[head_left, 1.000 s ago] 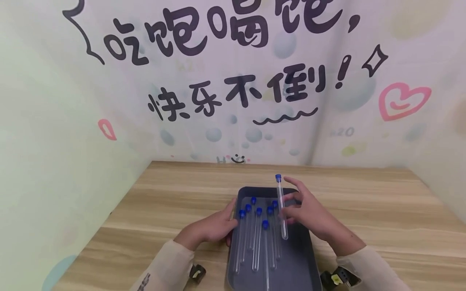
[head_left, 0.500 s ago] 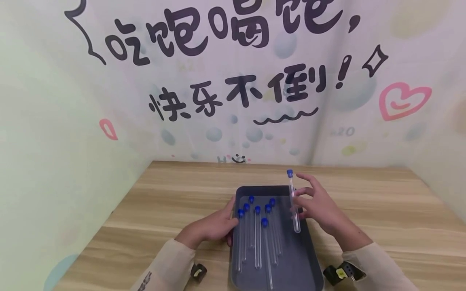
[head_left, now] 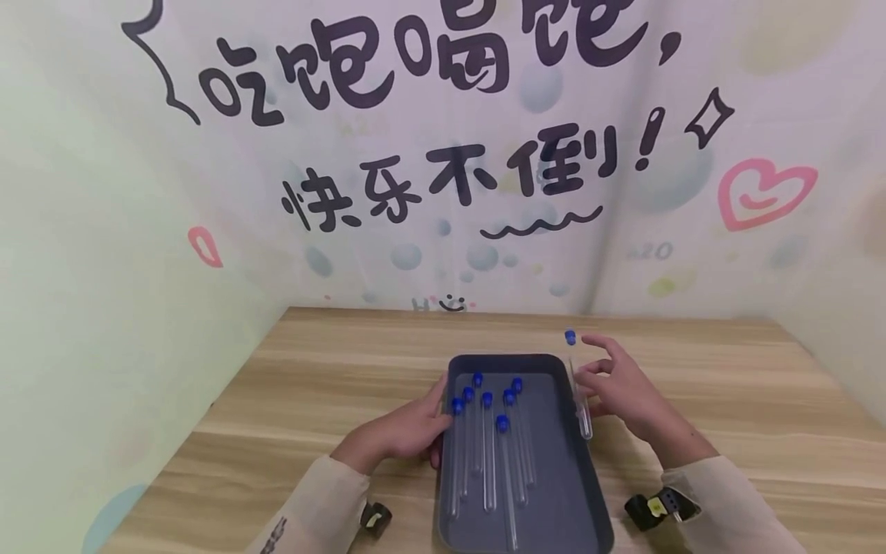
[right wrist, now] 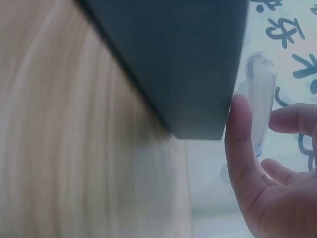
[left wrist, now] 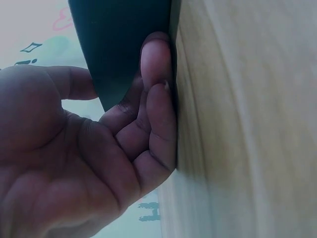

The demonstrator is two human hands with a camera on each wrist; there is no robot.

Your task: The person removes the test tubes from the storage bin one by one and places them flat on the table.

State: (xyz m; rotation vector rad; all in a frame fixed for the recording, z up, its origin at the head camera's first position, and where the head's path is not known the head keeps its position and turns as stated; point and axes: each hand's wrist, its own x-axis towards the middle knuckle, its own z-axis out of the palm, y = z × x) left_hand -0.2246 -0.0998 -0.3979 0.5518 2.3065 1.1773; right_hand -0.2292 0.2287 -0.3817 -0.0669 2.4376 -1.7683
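My left hand (head_left: 408, 431) grips the left wall of a dark grey tray (head_left: 554, 492), thumb at the rim. In the left wrist view its fingers (left wrist: 161, 109) curl low against the tray's outer side, near the table. With thumb and fingers, my right hand (head_left: 626, 396) pinches a clear test tube (head_left: 585, 427) with a blue cap (head_left: 571, 337). This tube stands nearly upright, cap up, over the tray's right rim. In the right wrist view the tube's rounded bottom (right wrist: 261, 64) shows beside the tray wall. Several more blue-capped test tubes (head_left: 490, 462) lie in the tray's left and middle.
A wood-grain table (head_left: 747, 415) extends to both sides of the tray. Behind it hangs a pale printed backdrop (head_left: 388, 277) with black lettering, and similar pale walls stand left and right. A black strap piece (head_left: 654, 508) sits by the right sleeve (head_left: 727, 500).
My right hand has carried the test tube rightward, from above the tray's inside to its right rim. The left hand stays on the tray, which has shifted only slightly.
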